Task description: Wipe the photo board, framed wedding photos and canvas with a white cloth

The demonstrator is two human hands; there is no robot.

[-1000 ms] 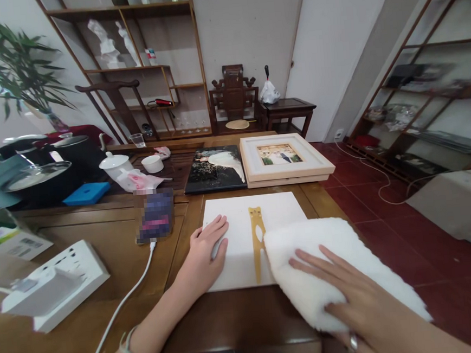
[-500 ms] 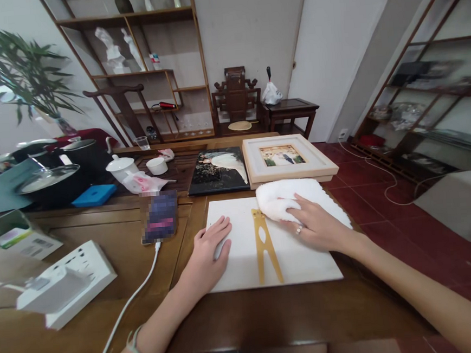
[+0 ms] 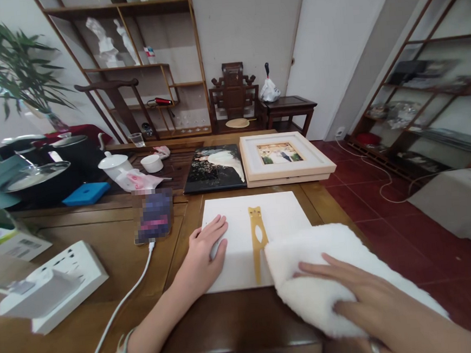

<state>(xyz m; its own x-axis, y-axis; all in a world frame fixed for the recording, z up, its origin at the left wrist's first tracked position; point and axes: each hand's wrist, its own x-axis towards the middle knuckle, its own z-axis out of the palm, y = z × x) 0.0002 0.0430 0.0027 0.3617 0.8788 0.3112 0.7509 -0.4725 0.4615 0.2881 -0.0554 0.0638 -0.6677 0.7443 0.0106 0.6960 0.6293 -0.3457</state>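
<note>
A flat white board [image 3: 290, 207] lies on the wooden table in front of me. On its left side rests my left hand [image 3: 205, 255], palm down with the fingers stretched out. My right hand [image 3: 362, 291] holds a fluffy white cloth [image 3: 295, 264] at the board's near right corner, its fingers bent into the pile. The cloth covers that corner and hangs past the table's edge. Along the middle of the board runs a yellow, cat-headed flat shape [image 3: 256, 215] with an oval opening; the cloth hides one of its two legs.
Behind the board lie a black picture panel [image 3: 202, 171] and a light wooden photo frame [image 3: 324, 167]. To the left are a phone [image 3: 155, 215] on a white cable, a power strip [image 3: 80, 270], a blue box [image 3: 86, 193], a white teapot [image 3: 114, 167] and a dark pan [image 3: 40, 186].
My right hand has drawn the cloth from the board's far right part toward me and to the right, baring the far right corner. My left hand has stayed on the board.
</note>
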